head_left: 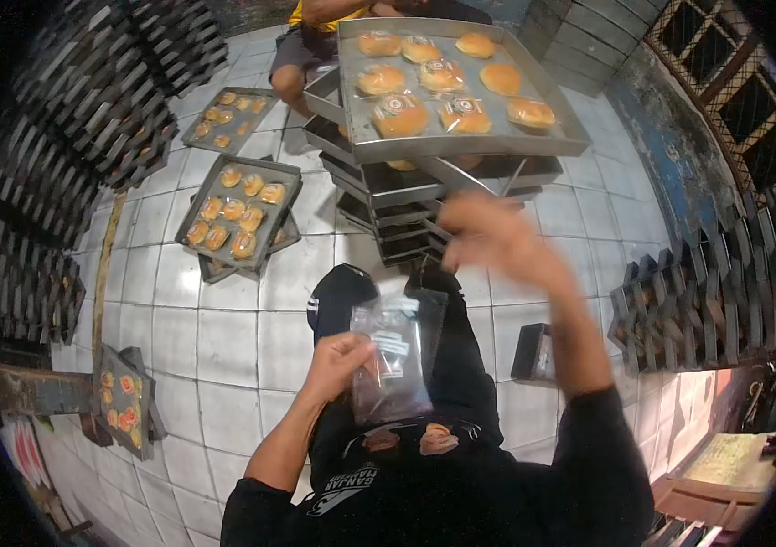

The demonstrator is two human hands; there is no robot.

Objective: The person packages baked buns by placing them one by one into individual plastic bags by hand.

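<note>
My left hand [338, 365] is closed on clear plastic bags [399, 360] with white printing, held over my lap. How many bags there are I cannot tell. My right hand [502, 242] is raised just below the front edge of the top metal tray [479, 149]. Motion smears its fingers, so I cannot make out whether it holds anything. On that tray sit several golden buns, some, like the near one [399, 116], in clear printed wrapping and others, like the plain bun [500, 79], apparently bare. More trays [397, 214] are stacked crookedly under it.
Left on the tiled floor [224, 337] lie a tray of wrapped buns [195, 202], a farther tray [192, 137] and another tray [140, 445]. Stacked dark trays [124, 82] line the left; more stacks [698, 301] stand right. A person [289, 77] sits beyond the central stack.
</note>
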